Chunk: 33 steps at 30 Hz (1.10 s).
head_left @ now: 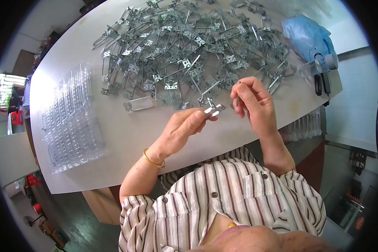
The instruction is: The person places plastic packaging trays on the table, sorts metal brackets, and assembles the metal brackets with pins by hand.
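My left hand (182, 130) pinches a small shiny metal bracket (213, 111) between thumb and fingers, just in front of the pile. Close by on its right is my right hand (254, 103), raised with thumb and fingertips pressed together. Whatever those fingertips hold, if anything, is too small to make out. Beyond both hands spreads a large tangled heap of metal brackets with thin rods (172, 59). One rectangular wire-and-bracket frame (140, 103) lies at the heap's near edge, left of the held piece.
Stacked clear plastic trays (73, 130) rest on the left of the white table (117, 155). At the right stand a blue plastic bag (307, 35) and a black-handled tool (322, 84) by the table edge. More clear plastic pieces (304, 126) sit below that edge.
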Tool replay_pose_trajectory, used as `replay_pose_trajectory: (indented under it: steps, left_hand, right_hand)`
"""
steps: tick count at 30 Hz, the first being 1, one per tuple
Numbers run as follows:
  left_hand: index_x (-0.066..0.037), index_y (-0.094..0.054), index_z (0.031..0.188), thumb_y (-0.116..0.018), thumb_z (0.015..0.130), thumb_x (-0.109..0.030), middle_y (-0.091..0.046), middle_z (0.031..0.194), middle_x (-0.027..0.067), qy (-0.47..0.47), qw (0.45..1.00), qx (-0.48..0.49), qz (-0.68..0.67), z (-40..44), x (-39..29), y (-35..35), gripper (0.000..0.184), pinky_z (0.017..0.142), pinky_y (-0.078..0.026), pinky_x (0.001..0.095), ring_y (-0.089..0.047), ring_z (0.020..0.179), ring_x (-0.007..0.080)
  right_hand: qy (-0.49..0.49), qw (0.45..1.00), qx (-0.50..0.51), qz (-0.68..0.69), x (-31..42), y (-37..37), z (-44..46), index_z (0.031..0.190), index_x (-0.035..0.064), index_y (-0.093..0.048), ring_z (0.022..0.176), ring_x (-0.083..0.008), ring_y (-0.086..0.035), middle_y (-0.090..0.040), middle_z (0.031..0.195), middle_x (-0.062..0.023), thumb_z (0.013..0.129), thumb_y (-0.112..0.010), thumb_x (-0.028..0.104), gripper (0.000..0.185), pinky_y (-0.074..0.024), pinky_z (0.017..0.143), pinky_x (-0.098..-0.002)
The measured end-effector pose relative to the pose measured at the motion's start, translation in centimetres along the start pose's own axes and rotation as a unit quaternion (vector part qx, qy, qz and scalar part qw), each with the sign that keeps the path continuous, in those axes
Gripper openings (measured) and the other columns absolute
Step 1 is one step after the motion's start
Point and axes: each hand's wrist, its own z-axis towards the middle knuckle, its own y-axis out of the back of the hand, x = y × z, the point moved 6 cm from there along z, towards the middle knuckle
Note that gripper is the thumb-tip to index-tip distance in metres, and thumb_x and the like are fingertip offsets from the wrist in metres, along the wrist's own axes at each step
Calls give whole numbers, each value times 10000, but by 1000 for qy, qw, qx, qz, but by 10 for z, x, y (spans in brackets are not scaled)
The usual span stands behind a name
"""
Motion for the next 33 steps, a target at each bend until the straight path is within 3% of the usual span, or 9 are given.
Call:
replay_pose_trajectory:
  steps: [1,5,20,26,33]
  left_hand:
    - [47,-695,1202,-433,1112,-478,-579,786,14,56,996,-9,-75,-1,3,2,594,551,-362,246,-451,645,97]
    - [70,-690,1206,-380,1103,-540,-500,711,-17,55,995,-21,-83,2,-3,8,692,512,-243,221,-296,548,35]
    - [30,-696,1225,-436,1107,-514,-510,752,-33,-10,997,-67,-33,2,-2,14,614,577,-308,213,-386,649,41]
    - [-7,-723,1190,-442,1105,-502,-525,790,-6,-57,989,-94,101,1,-9,18,575,653,-381,252,-440,722,90]
    - [17,-709,1180,-441,1110,-462,-563,815,59,-109,977,-88,162,1,-16,19,554,713,-445,318,-522,756,166]
  right_hand:
    - [4,1000,2,-8,3,-1,-3,1102,73,-636,556,-13,-488,-574,700,48,1080,-606,221,153,-356,472,-176]
    - [-35,996,75,-43,-5,-7,-12,1153,63,-609,581,-19,-519,-607,756,13,1085,-593,209,161,-389,470,-182]
    - [-84,988,95,-93,-3,-27,-16,1162,37,-602,688,-10,-556,-617,825,28,1073,-591,145,141,-404,521,-196]
    - [-117,985,90,-92,-1,-26,-16,1224,44,-568,623,-28,-543,-610,775,12,1081,-589,185,202,-411,521,-202]
    - [-143,982,109,-63,-13,-22,-14,1287,35,-551,601,-49,-546,-614,774,-2,1082,-599,246,298,-442,522,-219]
